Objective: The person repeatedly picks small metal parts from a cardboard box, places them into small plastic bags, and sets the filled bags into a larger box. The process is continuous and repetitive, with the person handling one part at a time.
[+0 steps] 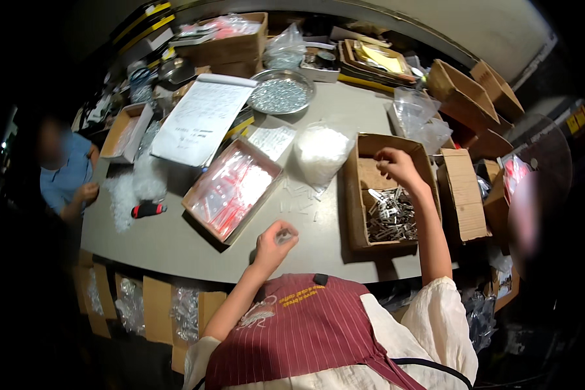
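Single head-worn fisheye view, looking steeply down and forward over own apron (pixel 305 331) onto grey worktop (pixel 175 240); near range, forearms entering from lower edge, straight edges bowing toward dark rim; no second view for overlap

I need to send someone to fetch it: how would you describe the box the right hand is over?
On the grey table, near its right end, stands an open cardboard box under the right hand. It alone holds loose silvery metal parts.
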Motion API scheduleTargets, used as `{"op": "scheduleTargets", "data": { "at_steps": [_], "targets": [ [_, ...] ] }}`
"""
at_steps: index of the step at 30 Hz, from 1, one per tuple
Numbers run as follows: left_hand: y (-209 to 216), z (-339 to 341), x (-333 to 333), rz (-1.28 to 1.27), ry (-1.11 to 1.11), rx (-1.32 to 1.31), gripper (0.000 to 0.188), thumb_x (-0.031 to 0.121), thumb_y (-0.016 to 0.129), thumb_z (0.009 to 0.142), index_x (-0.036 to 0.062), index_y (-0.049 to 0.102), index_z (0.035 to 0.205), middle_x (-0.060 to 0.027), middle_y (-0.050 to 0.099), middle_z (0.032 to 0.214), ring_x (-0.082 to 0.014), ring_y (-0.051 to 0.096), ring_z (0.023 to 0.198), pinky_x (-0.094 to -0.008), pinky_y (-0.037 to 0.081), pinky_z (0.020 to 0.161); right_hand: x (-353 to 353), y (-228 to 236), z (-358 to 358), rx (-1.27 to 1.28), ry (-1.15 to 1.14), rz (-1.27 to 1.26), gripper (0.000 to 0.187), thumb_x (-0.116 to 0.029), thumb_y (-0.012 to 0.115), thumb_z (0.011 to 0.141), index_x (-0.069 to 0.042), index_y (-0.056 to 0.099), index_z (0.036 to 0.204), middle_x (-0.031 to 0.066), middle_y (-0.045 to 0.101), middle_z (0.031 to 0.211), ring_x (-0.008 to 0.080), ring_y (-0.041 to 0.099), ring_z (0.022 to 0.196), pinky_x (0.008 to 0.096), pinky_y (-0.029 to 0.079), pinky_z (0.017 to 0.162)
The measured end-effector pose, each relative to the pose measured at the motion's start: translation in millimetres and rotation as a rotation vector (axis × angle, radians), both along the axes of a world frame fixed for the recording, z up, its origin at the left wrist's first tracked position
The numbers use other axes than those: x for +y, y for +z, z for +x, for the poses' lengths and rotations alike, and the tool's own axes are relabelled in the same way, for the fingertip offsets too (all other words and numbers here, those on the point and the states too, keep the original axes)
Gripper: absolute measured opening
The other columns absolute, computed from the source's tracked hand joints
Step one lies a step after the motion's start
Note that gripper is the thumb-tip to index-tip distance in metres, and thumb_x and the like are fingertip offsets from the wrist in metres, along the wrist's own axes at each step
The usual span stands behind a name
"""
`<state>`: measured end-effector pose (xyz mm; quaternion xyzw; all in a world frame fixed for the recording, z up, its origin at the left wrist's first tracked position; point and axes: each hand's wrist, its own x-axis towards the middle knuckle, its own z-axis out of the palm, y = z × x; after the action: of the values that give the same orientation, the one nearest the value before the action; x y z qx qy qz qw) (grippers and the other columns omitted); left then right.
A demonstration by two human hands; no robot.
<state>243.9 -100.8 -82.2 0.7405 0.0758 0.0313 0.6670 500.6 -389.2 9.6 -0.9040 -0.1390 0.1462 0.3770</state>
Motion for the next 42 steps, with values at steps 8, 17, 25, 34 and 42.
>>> {"op": "scheduleTargets", "data": {
  "at_steps": [8, 17, 25, 34, 42],
  "targets": [
    [-12, -9, -5, 0.042, -0.050, 0.045, 0.010, 0.004, 0.071, 0.084, 0.0027, 0.065, 0.093, -0.0021, 0.068, 0.083, -0.0098, 0.063, 0.080, -0.0264, 0.051, 0.075, -54, -94, 10, -0.202, 0.194, -0.617, 0.021, -0.020, 0.072, 0.073, -0.004, 0.075, 0.088, 0.0202, 0.072, 0.086, 0.0380, 0.070, 0.085, 0.0443, 0.056, 0.078],
    [-19, -13, -7, -0.013, -0.074, 0.124, 0.011, 0.003, 0.072, 0.086, 0.0019, 0.064, 0.094, -0.0015, 0.066, 0.087, -0.0091, 0.060, 0.083, -0.0255, 0.049, 0.076, -40, -99, 4, -0.480, 0.264, -0.445, 0.018, -0.021, 0.071, 0.076, -0.003, 0.069, 0.078, 0.0187, 0.067, 0.085, 0.0393, 0.065, 0.081, 0.0474, 0.053, 0.073],
    [-29, -11, -6, -0.054, -0.036, 0.149, 0.011, 0.003, 0.072, 0.087, 0.0021, 0.064, 0.093, 0.0001, 0.065, 0.086, -0.0077, 0.058, 0.080, -0.0243, 0.047, 0.073, -35, -74, 16, -0.512, -0.113, -0.193, 0.019, -0.022, 0.072, 0.074, -0.005, 0.069, 0.081, 0.0145, 0.062, 0.088, 0.0335, 0.065, 0.087, 0.0446, 0.053, 0.074],
    [-42, -15, -2, -0.032, 0.023, 0.091, 0.011, 0.001, 0.072, 0.086, 0.0024, 0.063, 0.093, -0.0001, 0.065, 0.086, -0.0081, 0.058, 0.081, -0.0241, 0.047, 0.074, -44, -65, 20, -0.431, -0.272, -0.456, 0.027, -0.030, 0.074, 0.071, -0.006, 0.072, 0.082, 0.0155, 0.068, 0.089, 0.0358, 0.068, 0.088, 0.0471, 0.055, 0.076],
    [-43, -10, -8, -0.047, 0.051, 0.114, 0.009, 0.005, 0.071, 0.087, 0.0029, 0.064, 0.094, -0.0001, 0.065, 0.085, -0.0072, 0.059, 0.082, -0.0237, 0.048, 0.076, -71, -114, 69, -0.020, -0.348, -0.269, 0.033, -0.035, 0.071, 0.070, -0.004, 0.076, 0.076, 0.0173, 0.071, 0.073, 0.0307, 0.071, 0.074, 0.0402, 0.054, 0.072]
  ]
}}
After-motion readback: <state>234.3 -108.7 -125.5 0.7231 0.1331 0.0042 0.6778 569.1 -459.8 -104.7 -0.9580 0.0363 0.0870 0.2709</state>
